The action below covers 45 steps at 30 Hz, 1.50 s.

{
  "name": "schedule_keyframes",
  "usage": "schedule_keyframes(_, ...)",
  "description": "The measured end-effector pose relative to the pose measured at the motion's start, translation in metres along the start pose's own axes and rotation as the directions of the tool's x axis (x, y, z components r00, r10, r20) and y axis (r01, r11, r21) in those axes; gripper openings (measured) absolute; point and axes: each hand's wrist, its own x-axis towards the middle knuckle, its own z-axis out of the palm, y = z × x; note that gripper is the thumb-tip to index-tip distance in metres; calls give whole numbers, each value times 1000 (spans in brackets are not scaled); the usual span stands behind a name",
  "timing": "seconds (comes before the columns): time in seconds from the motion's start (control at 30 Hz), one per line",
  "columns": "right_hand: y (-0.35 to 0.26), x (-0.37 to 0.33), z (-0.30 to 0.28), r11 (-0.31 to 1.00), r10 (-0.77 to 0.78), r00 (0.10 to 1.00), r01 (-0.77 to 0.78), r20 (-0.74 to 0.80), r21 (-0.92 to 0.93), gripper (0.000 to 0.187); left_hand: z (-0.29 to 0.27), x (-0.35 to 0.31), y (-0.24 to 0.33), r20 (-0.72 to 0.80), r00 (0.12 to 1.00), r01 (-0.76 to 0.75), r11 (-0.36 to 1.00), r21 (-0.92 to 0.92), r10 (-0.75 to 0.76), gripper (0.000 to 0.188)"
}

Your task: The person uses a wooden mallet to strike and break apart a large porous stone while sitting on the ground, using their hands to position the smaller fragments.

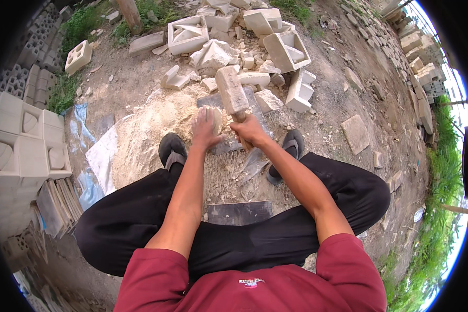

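My right hand (248, 130) is wrapped round the handle of a mallet. The mallet's blocky, dust-coated head (231, 89) is raised above a grey slab (224, 146) on the ground between my feet. Beside it, my left hand (205, 128) holds a pale stone chunk (217, 120) at the slab's left side, thumb toward me and fingers pointing away. Part of the chunk is hidden by the hand. A heap of cream-coloured crushed grit (145, 135) spreads to the left of that hand.
Broken pale blocks (213, 54) pile up beyond the slab. Stacked moulded blocks (23, 135) stand at left, with thin boards (60, 205) below. A dark plate (239, 213) lies near my legs. A flat stone (355, 133) lies right; a wooden post (130, 15) rises far left.
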Motion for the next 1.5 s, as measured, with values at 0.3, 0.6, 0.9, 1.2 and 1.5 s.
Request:
schedule_keyframes(0.3,45,12,-24,969,205,977,-193,64,-157,28,0,20,5,21,998,54,997,-64,-53,128)
schedule_keyframes(0.6,67,5,2,980,61,997,-71,-55,-185,19,21,31,-27,-139,989,-4,923,-386,-54,92)
schedule_keyframes(0.9,-2,4,0,994,75,997,-74,-17,86,25,18,17,-18,-110,994,2,981,-196,-24,91)
schedule_keyframes(1.2,11,4,-5,958,279,948,-266,151,-104,30,20,19,-26,-63,994,78,987,-142,-87,93)
schedule_keyframes(1.5,67,20,-13,917,-195,974,138,-118,-373,32,14,27,-10,-42,994,92,979,-181,-102,94)
